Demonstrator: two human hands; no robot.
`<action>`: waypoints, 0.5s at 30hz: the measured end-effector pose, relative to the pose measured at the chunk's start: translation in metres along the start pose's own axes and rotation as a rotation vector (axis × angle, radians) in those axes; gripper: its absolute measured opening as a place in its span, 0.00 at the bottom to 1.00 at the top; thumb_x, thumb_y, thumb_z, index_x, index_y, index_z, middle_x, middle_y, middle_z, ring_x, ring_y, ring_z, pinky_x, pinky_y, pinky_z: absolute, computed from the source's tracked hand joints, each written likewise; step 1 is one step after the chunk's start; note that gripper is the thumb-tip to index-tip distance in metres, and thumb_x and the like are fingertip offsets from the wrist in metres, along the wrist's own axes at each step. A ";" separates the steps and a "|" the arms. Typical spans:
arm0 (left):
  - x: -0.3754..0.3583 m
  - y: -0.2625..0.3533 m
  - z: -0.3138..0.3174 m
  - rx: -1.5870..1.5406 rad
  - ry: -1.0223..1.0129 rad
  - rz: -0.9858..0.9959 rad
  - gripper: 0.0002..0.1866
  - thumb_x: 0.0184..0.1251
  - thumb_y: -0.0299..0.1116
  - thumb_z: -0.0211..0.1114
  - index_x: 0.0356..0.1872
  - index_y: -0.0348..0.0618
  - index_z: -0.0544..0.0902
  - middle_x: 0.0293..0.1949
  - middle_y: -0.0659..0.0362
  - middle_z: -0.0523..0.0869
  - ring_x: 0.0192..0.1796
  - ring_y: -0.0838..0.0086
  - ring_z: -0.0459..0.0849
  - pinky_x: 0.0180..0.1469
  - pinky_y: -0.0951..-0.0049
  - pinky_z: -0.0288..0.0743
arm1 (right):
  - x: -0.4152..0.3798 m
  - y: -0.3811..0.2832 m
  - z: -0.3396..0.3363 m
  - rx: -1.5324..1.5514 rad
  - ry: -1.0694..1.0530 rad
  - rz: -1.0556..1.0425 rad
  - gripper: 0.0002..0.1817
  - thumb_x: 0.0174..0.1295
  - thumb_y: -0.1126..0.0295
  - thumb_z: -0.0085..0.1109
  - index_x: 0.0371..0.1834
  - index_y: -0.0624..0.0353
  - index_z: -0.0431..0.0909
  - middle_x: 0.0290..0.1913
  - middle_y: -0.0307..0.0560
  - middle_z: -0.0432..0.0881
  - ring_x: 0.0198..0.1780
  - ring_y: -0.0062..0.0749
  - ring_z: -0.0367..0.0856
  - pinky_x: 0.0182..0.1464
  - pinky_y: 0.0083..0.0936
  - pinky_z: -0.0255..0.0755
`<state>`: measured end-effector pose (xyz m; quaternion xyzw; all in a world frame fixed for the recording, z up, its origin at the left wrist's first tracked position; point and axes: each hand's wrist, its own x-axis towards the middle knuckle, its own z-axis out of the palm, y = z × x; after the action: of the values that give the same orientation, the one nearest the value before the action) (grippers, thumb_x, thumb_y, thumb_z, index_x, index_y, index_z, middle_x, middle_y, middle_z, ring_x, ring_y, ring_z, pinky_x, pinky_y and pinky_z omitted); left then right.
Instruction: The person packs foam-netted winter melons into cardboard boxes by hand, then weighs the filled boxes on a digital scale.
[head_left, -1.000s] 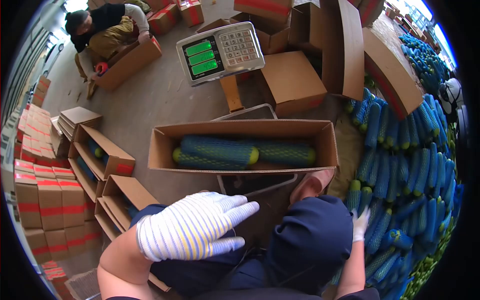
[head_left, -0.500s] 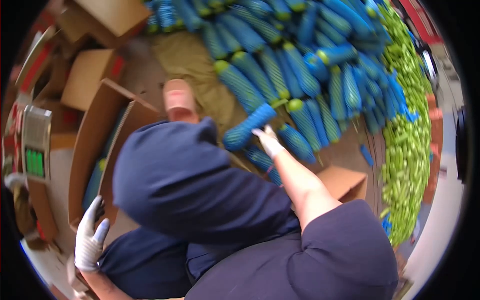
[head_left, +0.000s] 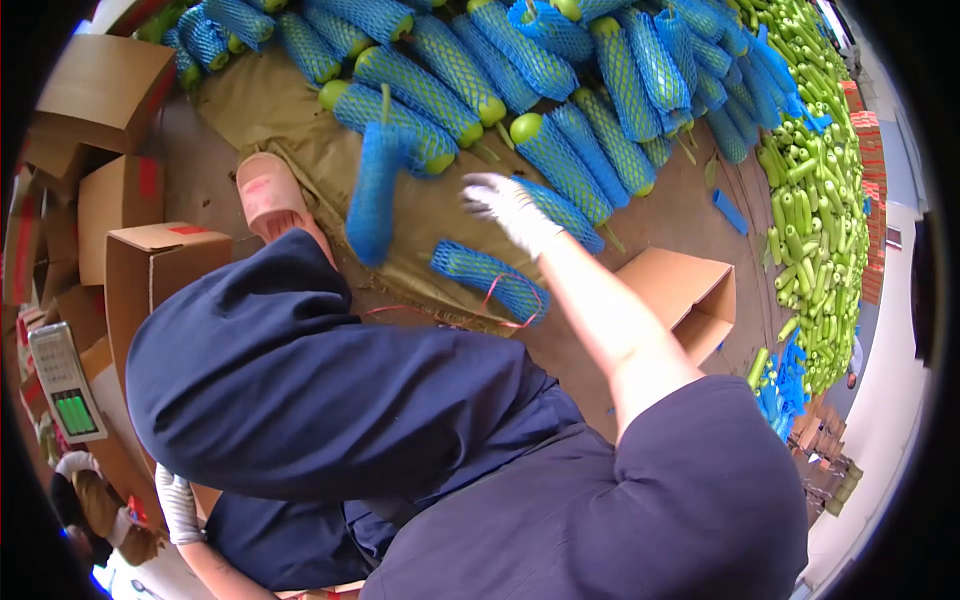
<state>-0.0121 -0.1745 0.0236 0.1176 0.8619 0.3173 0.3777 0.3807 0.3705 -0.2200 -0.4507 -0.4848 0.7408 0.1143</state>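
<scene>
My right hand (head_left: 510,212), in a pale glove, is stretched over the brown cloth (head_left: 300,130) with fingers apart and nothing in them. Left of it, apart from the fingers, a blurred long green vegetable in blue foam net (head_left: 372,195) stands out, stem end up. Below my right hand lies another netted piece (head_left: 490,278) with pink string on it. Rows of netted vegetables (head_left: 560,160) lie beyond. My left hand (head_left: 180,508), gloved, is low at the left beside my knee; its fingers are hidden.
Cardboard boxes (head_left: 125,200) stand at the left, near a device with a green display (head_left: 68,390). An open carton (head_left: 675,290) sits right of my right forearm. Bare green vegetables (head_left: 815,230) form a long pile at the right. Another person (head_left: 95,500) is at lower left.
The netted vegetable by my right hand has moved left, turned more upright and come apart from the hand. My left hand's fingers have gone out of sight. The view has shifted.
</scene>
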 end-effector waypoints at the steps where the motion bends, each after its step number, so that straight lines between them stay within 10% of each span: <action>1: 0.004 -0.017 -0.011 0.009 -0.007 -0.009 0.29 0.71 0.43 0.66 0.66 0.36 0.74 0.61 0.60 0.80 0.61 0.75 0.77 0.64 0.72 0.69 | -0.004 0.006 -0.019 -0.303 0.131 -0.047 0.27 0.59 0.57 0.68 0.58 0.60 0.77 0.47 0.49 0.83 0.51 0.42 0.82 0.53 0.38 0.76; 5: 0.022 -0.057 -0.029 -0.024 0.073 0.080 0.20 0.73 0.37 0.63 0.61 0.38 0.77 0.48 0.67 0.82 0.45 0.83 0.77 0.49 0.78 0.73 | -0.049 -0.002 -0.055 -1.497 0.475 -0.405 0.40 0.49 0.61 0.72 0.67 0.60 0.67 0.59 0.55 0.74 0.59 0.52 0.75 0.61 0.45 0.71; 9: 0.006 -0.010 -0.003 -0.116 0.171 0.120 0.21 0.74 0.36 0.61 0.62 0.37 0.76 0.48 0.68 0.82 0.44 0.83 0.76 0.48 0.80 0.71 | -0.033 0.002 -0.063 -1.624 0.401 0.202 0.52 0.42 0.51 0.79 0.69 0.61 0.62 0.61 0.56 0.73 0.63 0.49 0.74 0.65 0.42 0.69; 12: 0.001 0.016 0.002 0.098 0.227 0.169 0.21 0.78 0.29 0.55 0.68 0.34 0.72 0.60 0.57 0.81 0.60 0.75 0.77 0.66 0.73 0.67 | -0.014 -0.030 -0.079 -1.341 0.111 0.334 0.47 0.43 0.47 0.76 0.63 0.64 0.70 0.49 0.58 0.82 0.55 0.49 0.81 0.62 0.37 0.73; 15: -0.010 0.055 0.023 0.128 0.291 0.267 0.21 0.79 0.29 0.53 0.69 0.35 0.72 0.60 0.55 0.81 0.61 0.74 0.78 0.67 0.72 0.67 | -0.003 -0.058 -0.092 -0.248 0.057 0.268 0.32 0.56 0.61 0.71 0.63 0.60 0.71 0.46 0.50 0.84 0.47 0.36 0.85 0.52 0.32 0.79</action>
<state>0.0095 -0.1262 0.0531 0.2074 0.9026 0.3226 0.1957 0.4383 0.4550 -0.1822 -0.5427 -0.5048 0.6707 -0.0281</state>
